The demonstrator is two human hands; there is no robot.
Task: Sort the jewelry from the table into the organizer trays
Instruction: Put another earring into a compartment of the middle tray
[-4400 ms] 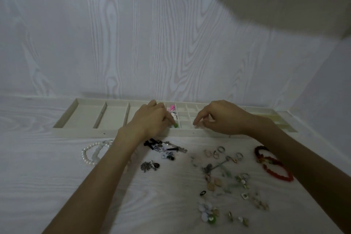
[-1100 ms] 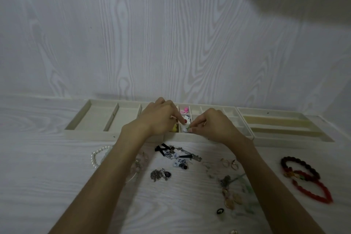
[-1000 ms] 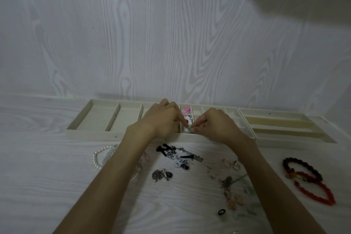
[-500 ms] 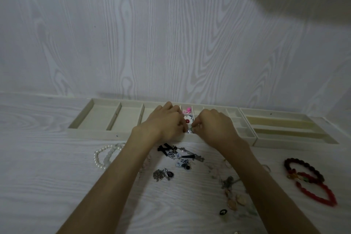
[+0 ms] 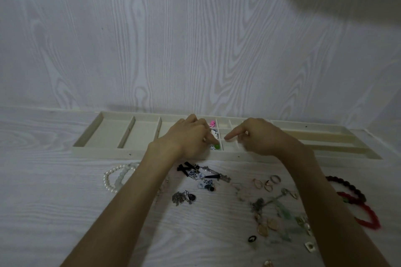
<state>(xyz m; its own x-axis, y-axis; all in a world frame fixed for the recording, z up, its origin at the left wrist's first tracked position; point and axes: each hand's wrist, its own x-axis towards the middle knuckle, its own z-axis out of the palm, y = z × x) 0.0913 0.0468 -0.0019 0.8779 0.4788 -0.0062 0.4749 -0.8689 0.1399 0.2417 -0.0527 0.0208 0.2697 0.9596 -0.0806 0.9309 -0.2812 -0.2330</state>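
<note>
- Now both hands sit over the small middle cells of the tray, which lies on the counter against the wall.
- Left hand: fingers curled down into a near cell, tips touching a green piece; whether they pinch it I cannot tell.
- Right hand: index finger stretched left over the next cell, the other fingers loosely bent, holding nothing that shows.
- A pink piece lies in a far cell, and a white piece in the cell between pink and green.
- Loose on the counter near the tray: a pearl strand at left, black bow clips, blue-patterned earrings, a silver brooch, gold rings.
- Dark and red bracelets lie at right, well apart from the hands.
</note>
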